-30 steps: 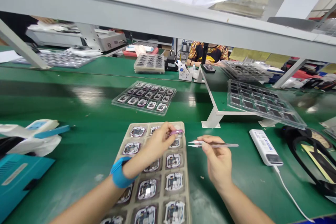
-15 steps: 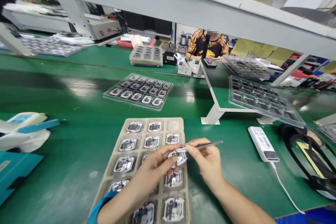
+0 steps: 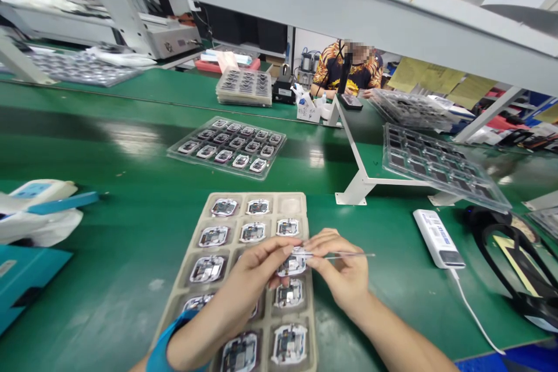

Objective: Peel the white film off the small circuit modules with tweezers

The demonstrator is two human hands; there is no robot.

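My left hand pinches a small watch case by its rim, above the right column of a beige tray. The case is turned nearly edge-on, and the fingers hide part of it. My right hand is closed round thin metal tweezers, whose back end points right. Their tips are at the watch case, but too small and covered to see what they grip. More watch cases with exposed circuit boards lie in the tray pockets; the far right pocket holds none. My left forearm covers several pockets.
Beyond are a clear tray of watch cases and a white-legged stand bearing a tray of dark squares. A white corded device lies right, a teal box left. A shelf beam crosses above; a co-worker sits opposite.
The watch case has tilted from showing its inner face to nearly edge-on. My right hand has turned, and the tweezers' back end has dropped to about level.
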